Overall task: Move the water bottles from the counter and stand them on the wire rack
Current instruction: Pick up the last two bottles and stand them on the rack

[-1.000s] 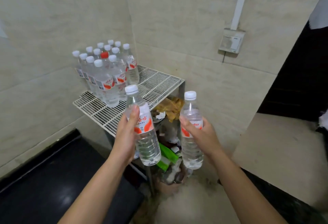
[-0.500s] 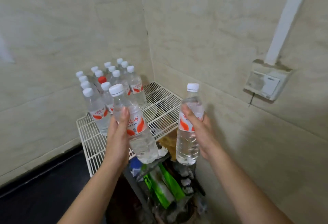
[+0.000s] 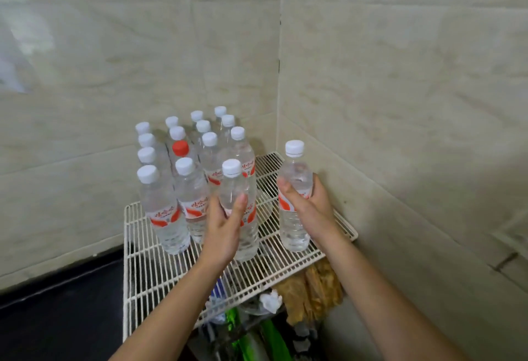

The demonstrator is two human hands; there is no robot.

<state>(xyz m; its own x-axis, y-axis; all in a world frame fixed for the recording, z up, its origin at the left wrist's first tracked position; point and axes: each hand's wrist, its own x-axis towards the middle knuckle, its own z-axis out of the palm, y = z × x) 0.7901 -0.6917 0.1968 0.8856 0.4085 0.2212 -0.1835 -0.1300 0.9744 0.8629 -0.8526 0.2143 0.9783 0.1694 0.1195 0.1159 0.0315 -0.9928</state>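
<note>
Two clear plastic water bottles with white screw caps are in your hands, both upright over the white wire rack (image 3: 160, 272) in the corner of the beige tiled walls (image 3: 400, 89). Your left hand (image 3: 225, 232) is wrapped around the middle of the left bottle (image 3: 237, 189), thumb across its front; its base sits at the wire, though you cannot tell whether it touches. Your right hand (image 3: 307, 212) is closed on the label of the right bottle (image 3: 294, 177), near the rack's right edge, apart from the rest. Each label is white with red-orange swooshes and red characters too blurred to read. Behind and left of your left hand, a packed cluster of standing bottles (image 3: 165, 206) fills the rack's back left; all have white caps save one red-capped bottle (image 3: 180, 148) in the middle. Beneath the rack lie green packaging (image 3: 271, 335) and brown crumpled material (image 3: 311, 289)
</note>
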